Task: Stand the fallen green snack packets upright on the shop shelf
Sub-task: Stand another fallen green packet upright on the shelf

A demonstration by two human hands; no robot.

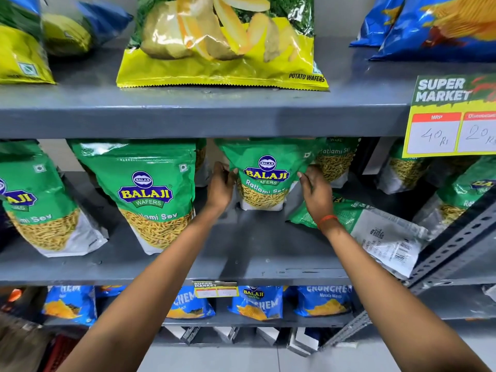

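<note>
Both hands, left hand [221, 183] and right hand [315, 190], gripped the upright green packet [265, 181]; one fallen packet [357, 226] remained lying flat.

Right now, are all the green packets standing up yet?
Not yet. Two green packets on the left already stand upright. Both hands, left hand and right hand, are steadying the middle packet. One fallen packet lies flat by the right wrist and needs lifting.
</note>
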